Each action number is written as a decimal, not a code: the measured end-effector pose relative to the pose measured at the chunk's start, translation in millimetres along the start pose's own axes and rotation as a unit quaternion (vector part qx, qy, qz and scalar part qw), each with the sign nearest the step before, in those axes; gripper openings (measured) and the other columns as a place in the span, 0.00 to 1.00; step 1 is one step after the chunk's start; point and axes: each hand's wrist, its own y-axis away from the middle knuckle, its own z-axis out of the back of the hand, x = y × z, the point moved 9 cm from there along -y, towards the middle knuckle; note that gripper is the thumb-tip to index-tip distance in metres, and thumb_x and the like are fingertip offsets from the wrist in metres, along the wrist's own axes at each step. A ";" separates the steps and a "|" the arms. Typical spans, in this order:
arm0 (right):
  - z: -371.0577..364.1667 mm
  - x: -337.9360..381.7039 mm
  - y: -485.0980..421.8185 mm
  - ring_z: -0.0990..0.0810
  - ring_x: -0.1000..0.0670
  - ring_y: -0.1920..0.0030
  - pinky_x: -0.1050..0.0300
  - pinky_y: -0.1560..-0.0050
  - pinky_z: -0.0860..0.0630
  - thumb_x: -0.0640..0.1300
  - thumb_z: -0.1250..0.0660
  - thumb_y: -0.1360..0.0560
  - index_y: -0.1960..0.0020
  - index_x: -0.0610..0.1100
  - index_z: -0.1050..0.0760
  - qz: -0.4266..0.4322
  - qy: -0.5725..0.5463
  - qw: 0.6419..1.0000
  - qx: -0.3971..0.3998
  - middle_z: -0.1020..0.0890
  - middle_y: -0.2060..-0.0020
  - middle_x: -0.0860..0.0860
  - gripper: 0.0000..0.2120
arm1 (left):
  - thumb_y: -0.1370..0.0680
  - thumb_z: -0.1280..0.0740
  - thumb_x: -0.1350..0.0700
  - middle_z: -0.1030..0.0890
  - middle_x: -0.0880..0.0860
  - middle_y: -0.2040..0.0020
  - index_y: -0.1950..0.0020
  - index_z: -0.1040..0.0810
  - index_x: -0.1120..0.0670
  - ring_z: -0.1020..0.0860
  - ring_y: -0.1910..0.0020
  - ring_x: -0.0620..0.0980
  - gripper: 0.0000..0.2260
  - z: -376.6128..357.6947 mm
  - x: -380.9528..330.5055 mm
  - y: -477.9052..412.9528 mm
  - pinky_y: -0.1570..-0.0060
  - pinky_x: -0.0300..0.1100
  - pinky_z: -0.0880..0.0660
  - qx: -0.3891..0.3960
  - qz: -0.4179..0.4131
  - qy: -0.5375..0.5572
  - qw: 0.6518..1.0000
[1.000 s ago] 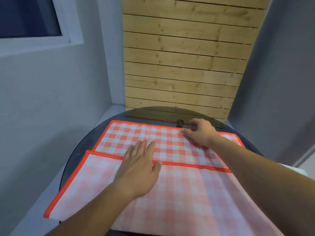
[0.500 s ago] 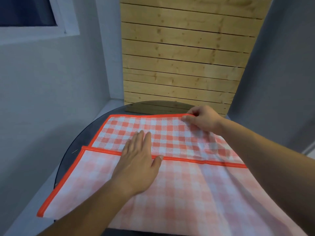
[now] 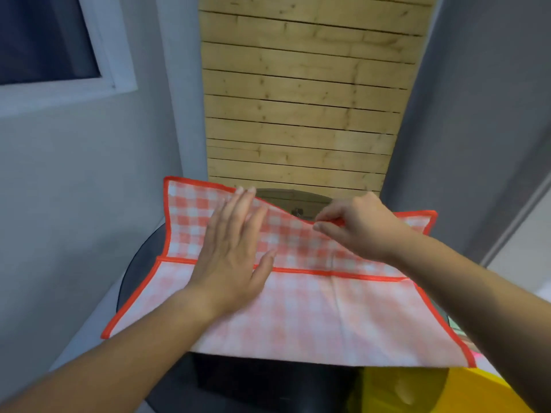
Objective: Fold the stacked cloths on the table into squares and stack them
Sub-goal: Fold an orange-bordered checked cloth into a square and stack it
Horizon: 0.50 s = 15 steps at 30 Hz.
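Note:
A red-and-white checked cloth (image 3: 301,311) with an orange-red hem lies on the round dark table (image 3: 135,272). Its near half is folded over, pale side up. Its far edge is lifted off the table. My left hand (image 3: 235,257) lies flat with straight fingers on the cloth, across the folded hem. My right hand (image 3: 357,228) pinches the far hem near its middle and holds it up. The far left and right corners of the cloth stand raised.
A wooden slat panel (image 3: 301,108) stands behind the table between grey walls. A window (image 3: 44,40) is at the upper left. A small dark object (image 3: 296,212) sits on the far table. Something yellow (image 3: 417,391) lies below at the lower right.
My right hand has lifted the far hem off the table and drawn it towards me. My left hand slid a little forward on the cloth. The camera tilted up.

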 end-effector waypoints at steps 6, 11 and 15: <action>-8.0 28.6 64.8 0.21 0.55 0.52 0.51 0.49 0.23 0.54 0.31 0.24 0.50 0.53 0.16 -0.022 -0.062 0.997 0.041 0.18 0.54 0.58 0.08 | 0.22 0.38 0.41 0.37 0.58 0.21 0.25 0.32 0.59 0.45 0.20 0.55 0.31 28.8 -35.7 17.0 0.21 0.53 0.49 0.048 -0.104 -0.066 0.991; -46.5 37.6 109.0 0.23 0.58 0.47 0.61 0.44 0.26 0.50 0.29 0.24 0.51 0.51 0.15 -0.076 -0.146 0.983 0.086 0.18 0.49 0.57 0.06 | 0.19 0.51 0.32 0.51 0.51 0.17 0.19 0.45 0.46 0.56 0.19 0.50 0.32 -9.3 -42.5 63.5 0.24 0.44 0.64 0.251 -0.077 -0.063 0.963; -69.7 40.7 129.8 0.28 0.62 0.42 0.60 0.39 0.28 0.50 0.30 0.24 0.51 0.52 0.15 -0.087 -0.172 0.977 0.087 0.19 0.43 0.58 0.06 | 0.19 0.56 0.32 0.62 0.47 0.18 0.19 0.57 0.39 0.68 0.21 0.48 0.30 -46.1 -35.2 96.5 0.23 0.50 0.68 0.360 -0.055 -0.055 0.930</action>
